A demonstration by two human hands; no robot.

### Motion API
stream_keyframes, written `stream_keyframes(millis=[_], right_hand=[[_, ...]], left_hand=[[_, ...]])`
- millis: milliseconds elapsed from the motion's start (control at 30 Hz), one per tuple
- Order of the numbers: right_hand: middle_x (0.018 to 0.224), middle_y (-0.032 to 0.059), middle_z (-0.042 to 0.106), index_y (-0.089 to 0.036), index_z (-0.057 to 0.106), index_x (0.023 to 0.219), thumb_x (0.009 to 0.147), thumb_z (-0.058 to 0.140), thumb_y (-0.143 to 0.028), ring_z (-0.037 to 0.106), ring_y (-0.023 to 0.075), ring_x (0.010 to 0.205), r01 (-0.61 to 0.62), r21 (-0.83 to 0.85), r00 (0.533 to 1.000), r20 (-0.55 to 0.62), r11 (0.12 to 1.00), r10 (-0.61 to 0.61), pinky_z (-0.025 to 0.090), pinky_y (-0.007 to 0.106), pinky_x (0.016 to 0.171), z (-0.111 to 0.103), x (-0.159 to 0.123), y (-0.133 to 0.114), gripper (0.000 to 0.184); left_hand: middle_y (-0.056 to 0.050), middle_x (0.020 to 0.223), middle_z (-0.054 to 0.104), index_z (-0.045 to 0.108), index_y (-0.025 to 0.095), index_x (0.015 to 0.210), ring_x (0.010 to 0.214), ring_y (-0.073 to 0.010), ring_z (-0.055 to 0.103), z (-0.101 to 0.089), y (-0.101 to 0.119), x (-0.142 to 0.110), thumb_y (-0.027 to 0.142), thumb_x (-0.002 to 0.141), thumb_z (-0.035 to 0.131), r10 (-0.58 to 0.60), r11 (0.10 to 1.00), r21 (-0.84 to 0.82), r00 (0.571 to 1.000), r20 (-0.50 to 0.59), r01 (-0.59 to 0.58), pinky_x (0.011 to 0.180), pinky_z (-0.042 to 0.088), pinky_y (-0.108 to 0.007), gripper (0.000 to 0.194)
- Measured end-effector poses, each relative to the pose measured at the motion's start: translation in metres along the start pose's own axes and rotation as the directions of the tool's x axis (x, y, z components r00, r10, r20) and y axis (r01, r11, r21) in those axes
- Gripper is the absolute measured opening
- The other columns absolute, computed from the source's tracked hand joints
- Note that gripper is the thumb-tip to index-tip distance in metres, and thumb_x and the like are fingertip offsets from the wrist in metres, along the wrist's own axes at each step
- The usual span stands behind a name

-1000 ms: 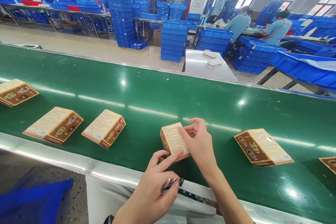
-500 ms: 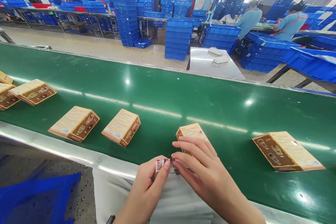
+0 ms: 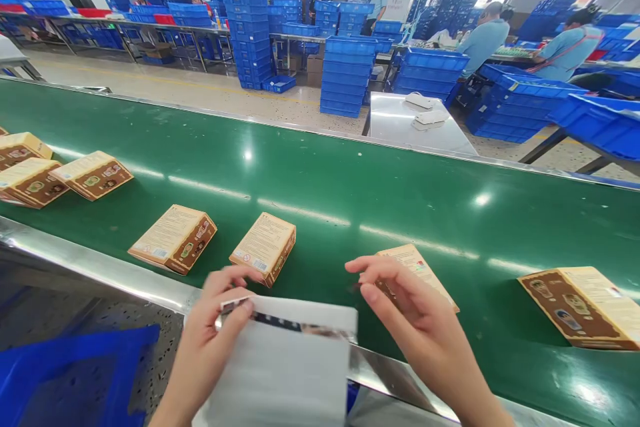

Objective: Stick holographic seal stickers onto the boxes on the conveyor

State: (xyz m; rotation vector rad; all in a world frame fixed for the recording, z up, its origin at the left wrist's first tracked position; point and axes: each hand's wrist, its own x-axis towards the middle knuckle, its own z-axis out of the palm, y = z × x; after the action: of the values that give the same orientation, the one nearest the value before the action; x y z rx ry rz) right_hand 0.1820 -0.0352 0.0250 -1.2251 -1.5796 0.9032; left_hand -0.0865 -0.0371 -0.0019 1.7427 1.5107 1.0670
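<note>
Head view: illegibly printed boxes [image 3: 266,240]

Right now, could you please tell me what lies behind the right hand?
A printed box lies on the green belt; the right hand hides part of it from view.

eight boxes [image 3: 173,233]—one white sheet [image 3: 295,370]

The left grip [image 3: 217,323] is a bare human hand with slim, tapering fingers and a longish thumb; the right grip [image 3: 415,307] is bare too and of the same slender build. By the near edge of the green conveyor [image 3: 325,173], the left forearm [image 3: 176,395] and right forearm [image 3: 475,387] are uncovered as far as they show, smooth in outline, narrow at the wrists. Motion blur hides the finer detail of the nails.
</note>
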Motion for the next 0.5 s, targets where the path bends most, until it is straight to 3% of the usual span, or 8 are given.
stream_keyframes(millis=[67, 133, 200, 367, 500], right_hand=[[0.118, 0.0071, 0.071, -0.028, 0.066, 0.099, 0.097, 0.055, -0.04, 0.066, 0.025, 0.11, -0.113, 0.082, 0.993, -0.011, 0.99, 0.114, 0.056, 0.04, 0.091, 0.006, 0.005, 0.006, 0.017], [0.123, 0.0064, 0.069, -0.029, 0.066, 0.109, 0.096, 0.056, -0.043, 0.064, 0.0248, 0.115, -0.199, 0.138, 0.98, 0.01, 0.97, 0.199, 0.054, 0.041, 0.095, 0.013, 0.011, 0.012, 0.021], [0.127, 0.0067, 0.068, -0.029, 0.065, 0.112, 0.095, 0.058, -0.045, 0.063, 0.025, 0.118, -0.252, 0.187, 0.968, 0.035, 0.95, 0.25, 0.052, 0.042, 0.097, 0.02, 0.018, 0.017, 0.025], [0.125, 0.0067, 0.069, -0.024, 0.069, 0.094, 0.089, 0.065, -0.047, 0.063, 0.024, 0.114, -0.295, 0.318, 0.954, 0.042, 0.901, 0.298, 0.05, 0.038, 0.096, 0.037, 0.041, 0.025, 0.023], [0.124, 0.0081, 0.069, -0.02, 0.068, 0.078, 0.082, 0.071, -0.046, 0.063, 0.0247, 0.111, -0.342, 0.406, 0.934, 0.05, 0.848, 0.353, 0.047, 0.036, 0.093, 0.053, 0.061, 0.033, 0.026]], left_hand=[[-0.004, 0.136, 0.062, 0.072, 0.024, 0.077, 0.129, -0.0327, 0.046, -0.008, -0.011, 0.003, 0.035, 0.095, 0.053, 0.053, 0.992, 0.115, 0.995, -0.08, -0.043, 0.113, 0.033, -0.05, 0.028], [-0.004, 0.146, 0.057, 0.072, 0.025, 0.083, 0.138, -0.0332, 0.041, -0.007, -0.017, 0.002, 0.034, 0.097, 0.052, 0.058, 0.994, 0.089, 0.998, 0.001, -0.058, 0.117, 0.029, -0.055, 0.026], [-0.004, 0.146, 0.058, 0.073, 0.025, 0.088, 0.138, -0.0325, 0.042, 0.001, -0.016, -0.003, 0.032, 0.098, 0.05, 0.057, 0.998, 0.034, 0.993, 0.102, -0.061, 0.114, 0.036, -0.056, 0.026], [-0.002, 0.153, 0.05, 0.073, 0.025, 0.084, 0.134, -0.0326, 0.039, 0.028, 0.005, -0.016, 0.025, 0.098, 0.049, 0.036, 0.992, 0.108, 0.966, 0.254, -0.065, 0.106, 0.045, -0.057, 0.028], [0.0, 0.159, 0.041, 0.07, 0.025, 0.084, 0.136, -0.0312, 0.035, 0.038, 0.011, -0.018, 0.02, 0.098, 0.048, 0.036, 0.988, 0.134, 0.946, 0.322, -0.083, 0.11, 0.042, -0.057, 0.027]])
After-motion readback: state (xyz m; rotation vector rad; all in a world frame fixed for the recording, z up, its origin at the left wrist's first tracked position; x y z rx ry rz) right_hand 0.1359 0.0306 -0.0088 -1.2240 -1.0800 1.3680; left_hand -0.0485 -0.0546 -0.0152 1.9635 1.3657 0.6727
